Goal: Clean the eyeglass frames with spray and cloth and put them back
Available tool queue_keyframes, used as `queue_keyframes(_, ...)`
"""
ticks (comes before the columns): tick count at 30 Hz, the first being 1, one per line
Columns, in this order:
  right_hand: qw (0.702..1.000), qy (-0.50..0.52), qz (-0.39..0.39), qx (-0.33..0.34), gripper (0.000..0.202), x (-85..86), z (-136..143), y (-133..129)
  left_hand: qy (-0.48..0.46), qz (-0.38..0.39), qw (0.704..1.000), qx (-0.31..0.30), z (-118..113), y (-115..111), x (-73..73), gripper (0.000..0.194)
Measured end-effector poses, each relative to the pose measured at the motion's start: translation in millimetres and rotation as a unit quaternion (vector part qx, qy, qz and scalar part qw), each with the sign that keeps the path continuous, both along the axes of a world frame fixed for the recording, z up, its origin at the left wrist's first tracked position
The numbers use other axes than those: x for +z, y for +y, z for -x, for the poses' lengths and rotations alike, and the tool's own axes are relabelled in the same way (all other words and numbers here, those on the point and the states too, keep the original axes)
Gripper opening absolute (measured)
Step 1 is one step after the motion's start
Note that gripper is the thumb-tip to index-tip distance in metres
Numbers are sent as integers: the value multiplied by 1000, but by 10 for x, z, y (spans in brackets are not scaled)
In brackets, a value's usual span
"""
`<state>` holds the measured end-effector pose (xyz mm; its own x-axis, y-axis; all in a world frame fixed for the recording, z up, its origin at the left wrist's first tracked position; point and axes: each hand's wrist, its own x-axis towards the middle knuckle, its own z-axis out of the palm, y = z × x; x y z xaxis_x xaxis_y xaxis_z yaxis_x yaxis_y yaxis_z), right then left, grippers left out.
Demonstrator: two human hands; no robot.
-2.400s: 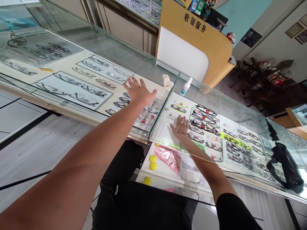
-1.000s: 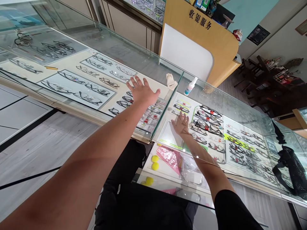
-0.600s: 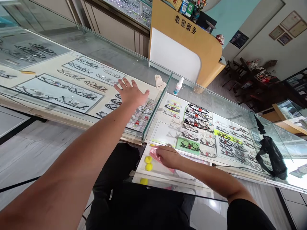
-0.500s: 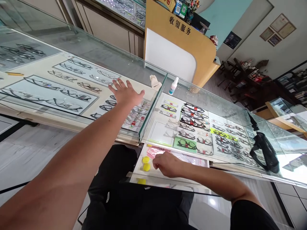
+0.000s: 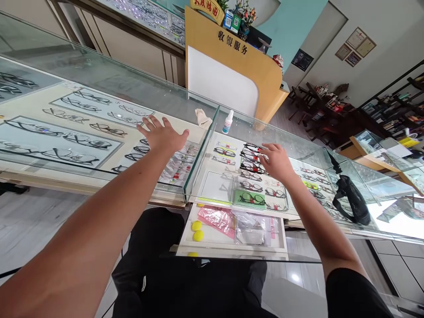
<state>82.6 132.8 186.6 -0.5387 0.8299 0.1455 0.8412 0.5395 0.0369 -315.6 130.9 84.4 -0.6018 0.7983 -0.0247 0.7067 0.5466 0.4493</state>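
My left hand (image 5: 164,136) is spread flat over the glass top of the display case, fingers apart and nothing in it. Beneath the glass near it lie rows of eyeglasses (image 5: 107,129). My right hand (image 5: 277,162) hovers over or rests on the glass further right, fingers loosely curved and apart, holding nothing I can see; contact cannot be told. Dark-framed eyeglasses (image 5: 252,167) with red tags lie under the glass beside it. Below, an open drawer (image 5: 281,238) holds a pink plastic bag (image 5: 217,221), clear plastic bags (image 5: 250,232) and yellow round pieces (image 5: 198,235).
A white spray bottle (image 5: 227,123) and a beige cloth (image 5: 202,118) are near the glass divider (image 5: 201,154). On the right, a black mesh bag (image 5: 353,201) lies on the counter. A cashier desk (image 5: 225,75) stands beyond the case.
My right hand has risen from above the drawer to over the glass top, its fingers opening from a curl. The left hand stays spread on the glass. The camera view has shifted slightly.
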Motion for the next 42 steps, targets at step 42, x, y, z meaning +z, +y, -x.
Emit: queue_keyframes(42, 944, -19, 321, 80, 60, -991, 208, -1832, 54, 67, 996, -3, -76, -47, 114, 114)
